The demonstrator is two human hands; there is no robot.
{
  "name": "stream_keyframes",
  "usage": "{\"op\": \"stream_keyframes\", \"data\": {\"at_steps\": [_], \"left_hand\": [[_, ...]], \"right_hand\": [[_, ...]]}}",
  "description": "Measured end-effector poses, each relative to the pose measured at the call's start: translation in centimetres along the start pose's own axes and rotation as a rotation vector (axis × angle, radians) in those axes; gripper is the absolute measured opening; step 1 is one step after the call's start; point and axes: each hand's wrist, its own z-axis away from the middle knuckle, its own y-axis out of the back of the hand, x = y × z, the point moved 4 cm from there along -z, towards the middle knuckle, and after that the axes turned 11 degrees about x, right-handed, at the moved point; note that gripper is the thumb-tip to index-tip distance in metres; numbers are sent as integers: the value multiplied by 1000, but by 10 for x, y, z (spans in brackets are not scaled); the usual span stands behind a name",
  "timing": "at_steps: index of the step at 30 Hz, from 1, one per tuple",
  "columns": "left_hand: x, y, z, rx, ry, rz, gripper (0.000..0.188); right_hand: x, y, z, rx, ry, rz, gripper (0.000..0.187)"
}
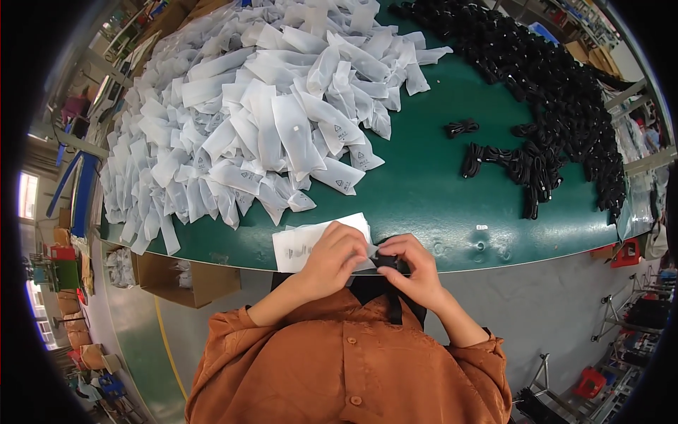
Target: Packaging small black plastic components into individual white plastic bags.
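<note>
At the table's near edge my two hands meet in front of me. My left hand (335,258) is closed, its fingertips pinching the edge of a translucent plastic bag (373,250). My right hand (412,266) curls its thumb and fingers around a coiled black cable (387,261), which sits right at the bag's edge. How far the cable reaches into the bag is hidden by my fingers. Beneath my left hand lies a flat stack of white bags (288,249) with dark print.
A large heap of bagged items (261,120) covers the left of the green table (424,169). Coiled black cables (565,120) pile up along the right, with one loose coil (462,128) apart. A small white label (482,227) lies near the front edge. Below left stands a cardboard box (205,284).
</note>
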Motion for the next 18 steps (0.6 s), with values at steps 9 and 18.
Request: {"op": "stream_keyframes", "data": {"at_steps": [9,18], "left_hand": [[-11,19,-32,49,344,501,4],[-11,27,-77,117,287,677,8]], "right_hand": [[-39,6,-25,183,472,171,52],[-63,-25,-57,41,526,84,42]]}}
